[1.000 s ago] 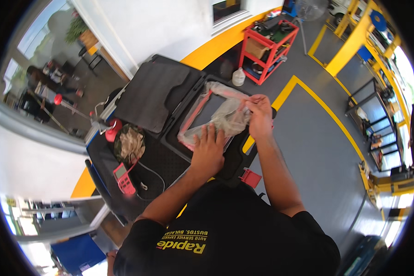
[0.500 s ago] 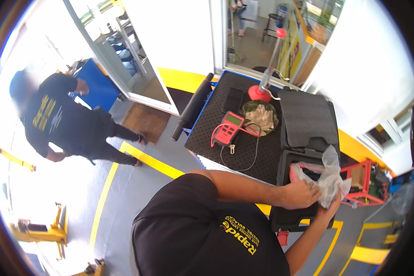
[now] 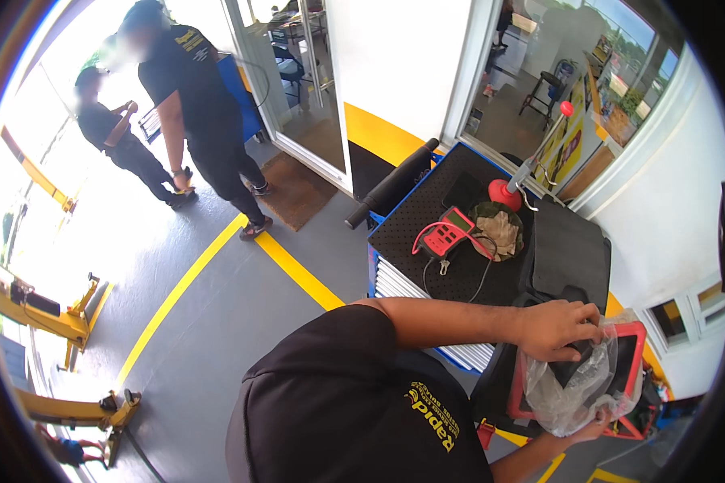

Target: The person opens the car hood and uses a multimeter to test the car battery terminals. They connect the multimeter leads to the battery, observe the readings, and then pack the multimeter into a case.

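Observation:
A flat tablet-like device with a red frame (image 3: 638,354) and a dark face is partly wrapped in a clear plastic bag (image 3: 572,398). From above, my left hand (image 3: 557,330) curls its fingers onto the bag at the upper part of the device. My right hand (image 3: 592,428) grips the lower edge through the plastic, its fingers partly hidden. Underneath and to the left is an open black hard case (image 3: 495,382), its lid (image 3: 570,251) folded back on the cart top.
On the black perforated cart top (image 3: 407,221) lie a red handheld tester (image 3: 445,235) with cables, a camouflage cloth item (image 3: 498,229) and a red-based funnel-like tool (image 3: 505,193). Two people stand far left near a glass door. Yellow lift arms (image 3: 48,318) are at left.
The red-framed device in its bag has come up out of the case, now held between both hands. My view has turned left, and a second person shows at far left.

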`<action>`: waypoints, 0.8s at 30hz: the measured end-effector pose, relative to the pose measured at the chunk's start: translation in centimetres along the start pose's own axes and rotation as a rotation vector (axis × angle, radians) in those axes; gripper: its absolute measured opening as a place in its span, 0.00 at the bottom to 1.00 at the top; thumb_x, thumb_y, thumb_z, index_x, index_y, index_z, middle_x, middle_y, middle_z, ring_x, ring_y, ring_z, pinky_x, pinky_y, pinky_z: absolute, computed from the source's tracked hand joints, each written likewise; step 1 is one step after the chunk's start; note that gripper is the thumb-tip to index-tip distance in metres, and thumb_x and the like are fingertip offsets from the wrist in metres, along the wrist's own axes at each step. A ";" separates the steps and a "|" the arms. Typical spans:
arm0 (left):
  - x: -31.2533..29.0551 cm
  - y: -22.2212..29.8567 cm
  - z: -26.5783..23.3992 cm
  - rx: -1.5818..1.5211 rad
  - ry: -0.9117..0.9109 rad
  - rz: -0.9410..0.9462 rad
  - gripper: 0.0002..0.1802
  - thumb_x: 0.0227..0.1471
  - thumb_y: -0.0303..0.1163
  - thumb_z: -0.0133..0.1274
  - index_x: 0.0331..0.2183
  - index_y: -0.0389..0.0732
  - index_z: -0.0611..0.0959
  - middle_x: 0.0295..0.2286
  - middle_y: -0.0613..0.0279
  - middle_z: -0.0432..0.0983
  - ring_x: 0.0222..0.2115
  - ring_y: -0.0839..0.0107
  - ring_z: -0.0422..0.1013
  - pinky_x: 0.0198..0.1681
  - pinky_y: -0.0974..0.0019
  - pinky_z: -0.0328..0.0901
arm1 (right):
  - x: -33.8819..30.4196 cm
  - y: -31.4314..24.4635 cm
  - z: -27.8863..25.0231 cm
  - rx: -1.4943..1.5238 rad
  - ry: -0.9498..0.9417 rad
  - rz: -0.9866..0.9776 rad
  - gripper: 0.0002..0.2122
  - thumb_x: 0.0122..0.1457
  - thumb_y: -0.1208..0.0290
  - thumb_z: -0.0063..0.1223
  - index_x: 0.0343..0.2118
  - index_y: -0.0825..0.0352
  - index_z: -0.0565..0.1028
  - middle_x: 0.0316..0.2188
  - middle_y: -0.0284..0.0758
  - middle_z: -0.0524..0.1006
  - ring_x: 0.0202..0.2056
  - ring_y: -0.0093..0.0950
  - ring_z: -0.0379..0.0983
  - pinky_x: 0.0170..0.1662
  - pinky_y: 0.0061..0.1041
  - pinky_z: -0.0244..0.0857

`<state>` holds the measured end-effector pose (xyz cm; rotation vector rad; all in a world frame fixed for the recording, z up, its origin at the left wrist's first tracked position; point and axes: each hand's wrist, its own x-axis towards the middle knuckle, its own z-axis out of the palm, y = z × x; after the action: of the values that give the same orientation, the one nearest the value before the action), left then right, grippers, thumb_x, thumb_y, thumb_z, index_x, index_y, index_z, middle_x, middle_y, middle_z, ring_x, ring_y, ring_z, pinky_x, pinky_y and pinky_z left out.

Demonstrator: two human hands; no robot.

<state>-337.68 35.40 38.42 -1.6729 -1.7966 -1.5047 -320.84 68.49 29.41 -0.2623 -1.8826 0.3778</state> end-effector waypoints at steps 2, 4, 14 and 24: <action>-0.1 1.0 -0.3 0.019 -0.026 -0.101 0.26 0.55 0.31 0.63 0.54 0.44 0.75 0.50 0.50 0.67 0.48 0.47 0.73 0.48 0.48 0.71 | 0.5 -1.2 -0.5 -0.037 -0.014 -0.011 0.13 0.60 0.63 0.60 0.33 0.70 0.74 0.31 0.40 0.77 0.34 0.38 0.76 0.42 0.39 0.72; -0.8 1.6 -0.9 -0.053 -0.091 -0.205 0.25 0.59 0.33 0.60 0.56 0.43 0.72 0.47 0.47 0.71 0.47 0.44 0.74 0.47 0.47 0.72 | 0.8 -1.3 0.0 -0.058 0.017 -0.060 0.13 0.60 0.63 0.60 0.34 0.70 0.74 0.32 0.41 0.77 0.35 0.38 0.76 0.42 0.39 0.72; -7.0 -1.3 -1.4 -0.641 -0.037 -0.615 0.14 0.71 0.41 0.50 0.47 0.39 0.76 0.33 0.65 0.74 0.36 0.76 0.72 0.39 0.63 0.68 | 1.8 -3.8 5.1 0.008 0.095 -0.219 0.15 0.61 0.61 0.59 0.39 0.71 0.74 0.35 0.43 0.78 0.38 0.40 0.77 0.45 0.41 0.72; -10.8 5.3 4.5 -0.189 -0.363 -0.311 0.25 0.51 0.33 0.66 0.49 0.34 0.78 0.44 0.43 0.77 0.45 0.47 0.77 0.47 0.54 0.73 | 0.8 -6.1 7.6 0.059 0.116 -0.284 0.18 0.63 0.60 0.58 0.44 0.73 0.74 0.39 0.45 0.78 0.41 0.41 0.77 0.47 0.42 0.72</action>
<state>-327.92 31.70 30.93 -1.9294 -2.2521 -1.6189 -328.23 62.12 30.16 0.0242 -1.7612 0.2190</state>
